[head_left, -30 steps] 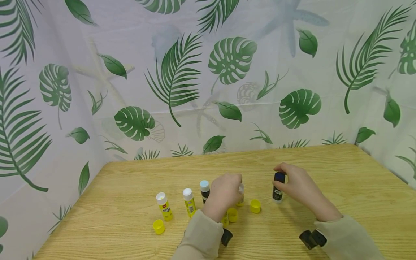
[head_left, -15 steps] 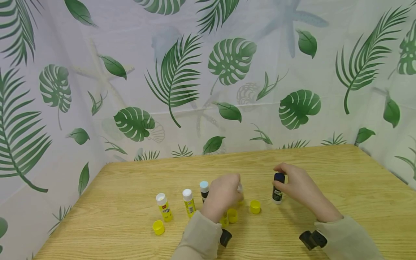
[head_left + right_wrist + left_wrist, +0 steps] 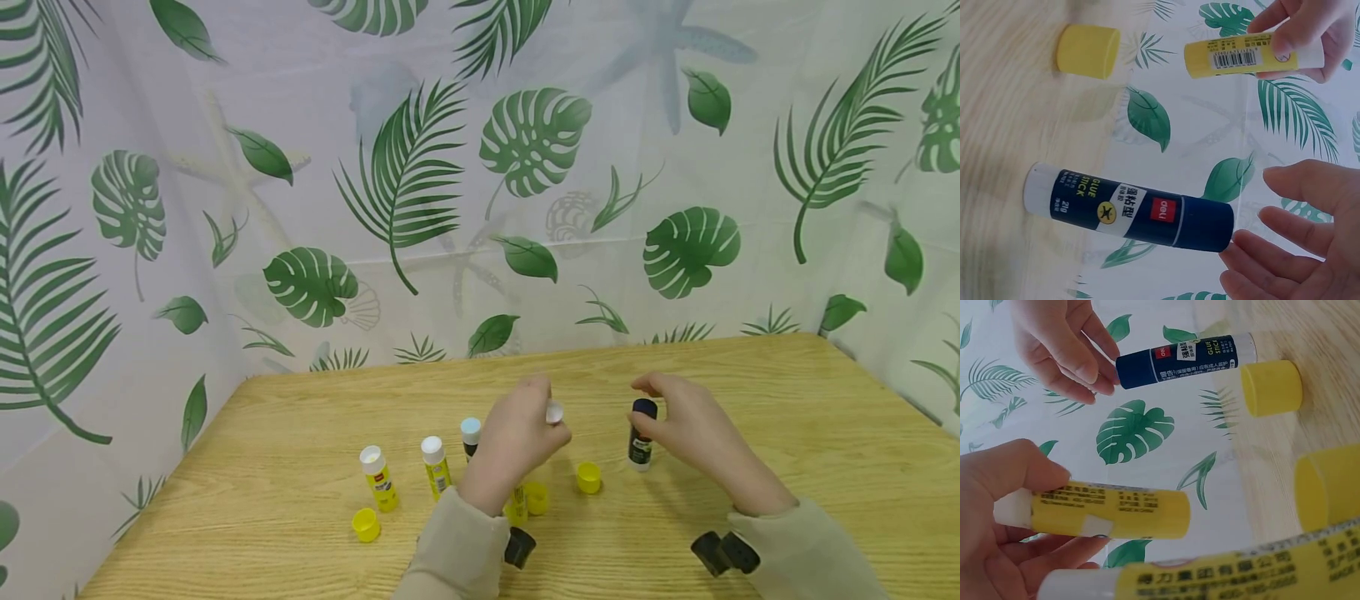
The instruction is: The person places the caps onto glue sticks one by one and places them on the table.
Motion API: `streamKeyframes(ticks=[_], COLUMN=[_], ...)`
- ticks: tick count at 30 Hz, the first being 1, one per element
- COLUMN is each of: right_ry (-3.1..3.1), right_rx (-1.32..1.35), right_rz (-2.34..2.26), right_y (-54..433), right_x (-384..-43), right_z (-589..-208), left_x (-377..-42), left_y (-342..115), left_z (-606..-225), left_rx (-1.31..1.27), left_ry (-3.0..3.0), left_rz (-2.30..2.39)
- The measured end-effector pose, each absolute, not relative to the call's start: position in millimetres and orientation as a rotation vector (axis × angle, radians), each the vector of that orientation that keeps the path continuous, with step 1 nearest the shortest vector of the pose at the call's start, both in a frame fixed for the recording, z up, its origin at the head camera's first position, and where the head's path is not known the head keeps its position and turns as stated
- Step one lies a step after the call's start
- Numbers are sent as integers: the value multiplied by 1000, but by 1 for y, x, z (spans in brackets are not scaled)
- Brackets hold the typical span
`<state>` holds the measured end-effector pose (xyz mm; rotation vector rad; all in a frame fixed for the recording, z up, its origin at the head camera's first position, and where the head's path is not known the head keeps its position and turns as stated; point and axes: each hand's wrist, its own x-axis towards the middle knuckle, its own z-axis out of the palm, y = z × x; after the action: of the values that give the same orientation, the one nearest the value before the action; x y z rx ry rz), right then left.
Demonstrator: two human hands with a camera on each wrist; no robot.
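My left hand [image 3: 513, 442] grips a yellow glue stick [image 3: 1129, 512] near its white end, thumb on one side and fingers on the other. In the right wrist view the stick's yellow end shows well apart from the tabletop. My right hand [image 3: 686, 429] is loosely spread around the top of an upright navy glue stick [image 3: 1141, 206], fingertips right at its dark cap. Another yellow glue stick [image 3: 1210, 575] stands close to the left wrist, partly hidden by it in the head view. A yellow cap [image 3: 588, 477] sits on the table between the hands.
Left of the hands stand two yellow glue sticks [image 3: 381, 483] with white tops and a dark one with a light-blue top [image 3: 471, 432]. Yellow caps lie at the front left [image 3: 366, 525] and beside the left wrist [image 3: 536, 498]. A leaf-patterned curtain [image 3: 450, 208] borders the wooden table [image 3: 300, 433].
My left hand has risen slightly and turned, lifting the yellow glue stick; its white end now shows beside the thumb. The right hand has loosened a little around the navy stick, which stands unmoved.
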<state>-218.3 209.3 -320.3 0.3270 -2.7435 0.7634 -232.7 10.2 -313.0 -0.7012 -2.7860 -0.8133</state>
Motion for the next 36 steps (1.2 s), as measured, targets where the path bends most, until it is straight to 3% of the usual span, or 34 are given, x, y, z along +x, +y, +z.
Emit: streamKeyframes(ticks=[10,18,27,36], right_ry=[-2614,-2442,-2615,-2931], right_rx=[353,534,680,645], right_rz=[753,700,670,717], right_y=[200,186,175,169], right_x=[-207,-206,-212,-218], right_z=[-310,-315,-335,-351], left_x=[-232,-232,-231,-230], left_y=[11,11,13,15], left_z=[-314,-313,-311,-308], left_rx=[-763,-802,-827,-876], left_ry=[-2514,-2337,-2274,-2267], left_rz=[-696,-674,-682,-672])
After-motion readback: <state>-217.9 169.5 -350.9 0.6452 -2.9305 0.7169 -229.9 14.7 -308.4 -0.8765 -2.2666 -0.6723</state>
